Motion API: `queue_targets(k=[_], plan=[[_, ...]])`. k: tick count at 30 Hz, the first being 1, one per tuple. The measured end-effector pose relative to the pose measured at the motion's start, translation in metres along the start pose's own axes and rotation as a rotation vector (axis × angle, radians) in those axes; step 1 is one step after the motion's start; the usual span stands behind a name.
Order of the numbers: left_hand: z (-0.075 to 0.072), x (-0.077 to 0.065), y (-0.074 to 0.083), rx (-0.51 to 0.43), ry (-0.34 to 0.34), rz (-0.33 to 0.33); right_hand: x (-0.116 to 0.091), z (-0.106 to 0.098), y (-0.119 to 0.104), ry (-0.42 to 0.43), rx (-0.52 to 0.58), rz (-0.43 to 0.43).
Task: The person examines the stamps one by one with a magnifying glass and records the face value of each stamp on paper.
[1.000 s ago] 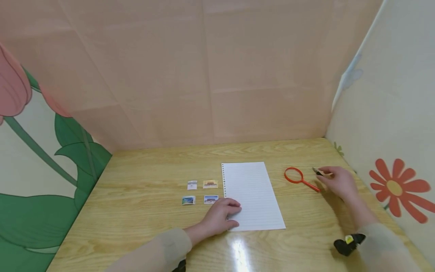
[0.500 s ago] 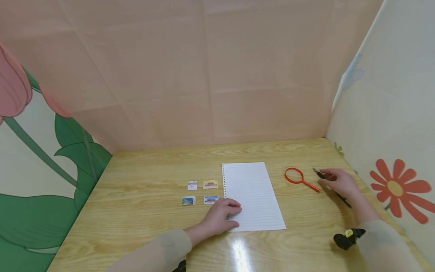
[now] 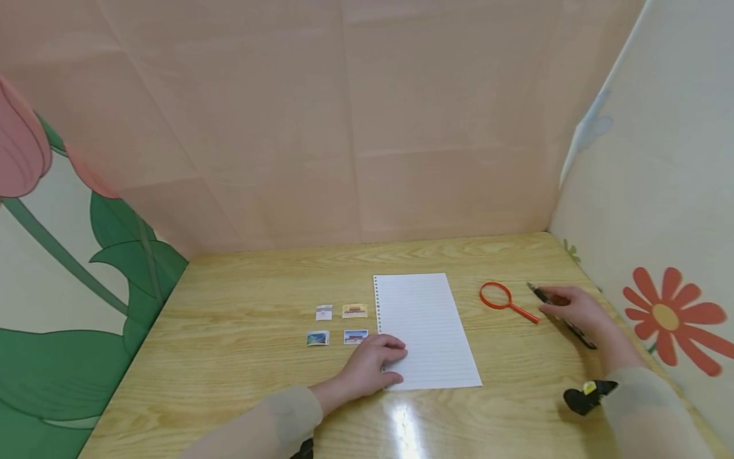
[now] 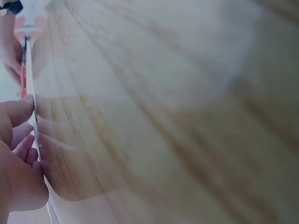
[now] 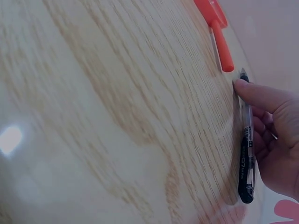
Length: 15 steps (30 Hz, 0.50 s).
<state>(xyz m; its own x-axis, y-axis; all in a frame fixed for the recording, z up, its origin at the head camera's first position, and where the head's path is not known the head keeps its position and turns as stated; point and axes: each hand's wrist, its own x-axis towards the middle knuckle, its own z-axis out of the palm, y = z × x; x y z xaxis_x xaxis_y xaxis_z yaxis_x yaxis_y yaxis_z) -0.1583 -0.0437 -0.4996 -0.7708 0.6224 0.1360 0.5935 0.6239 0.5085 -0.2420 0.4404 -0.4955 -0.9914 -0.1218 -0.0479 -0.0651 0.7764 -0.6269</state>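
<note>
My right hand (image 3: 578, 310) pinches a black-and-clear pen (image 5: 247, 144) near its point, thumb on one side. The pen's barrel runs back along the hand, close to the tabletop; whether its whole length touches is hard to tell. My left hand (image 3: 369, 364) rests with relaxed fingers on the lower left edge of a lined, hole-punched sheet of paper (image 3: 427, 331). Between the sheet and the right hand lies a red magnifying glass (image 3: 523, 312); its handle (image 5: 223, 51) ends near the pen's point in the right wrist view.
Several small picture stamps lie left of the sheet, among them a yellow one (image 3: 355, 310) and a green-blue one (image 3: 318, 338). The wood-grain table (image 3: 229, 357) meets a pink backdrop (image 3: 275, 159) behind and a flower-printed sheet (image 3: 665, 210) at right.
My right hand has come down slightly, and the pen has swung so its barrel now shows under the hand towards the wrist. The left hand, paper and magnifying glass stay put.
</note>
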Motion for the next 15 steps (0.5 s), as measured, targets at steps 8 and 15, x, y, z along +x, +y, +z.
queue_targets(k=[8, 15], plan=[[0.0015, -0.0002, -0.0018, -0.007, 0.02, 0.027, -0.0021, 0.0008, 0.0011, 0.044, 0.002, 0.049], [0.0012, 0.0004, -0.0021, 0.004, 0.011, 0.019, -0.0021, 0.0009, 0.0043, 0.077, -0.042, 0.089]])
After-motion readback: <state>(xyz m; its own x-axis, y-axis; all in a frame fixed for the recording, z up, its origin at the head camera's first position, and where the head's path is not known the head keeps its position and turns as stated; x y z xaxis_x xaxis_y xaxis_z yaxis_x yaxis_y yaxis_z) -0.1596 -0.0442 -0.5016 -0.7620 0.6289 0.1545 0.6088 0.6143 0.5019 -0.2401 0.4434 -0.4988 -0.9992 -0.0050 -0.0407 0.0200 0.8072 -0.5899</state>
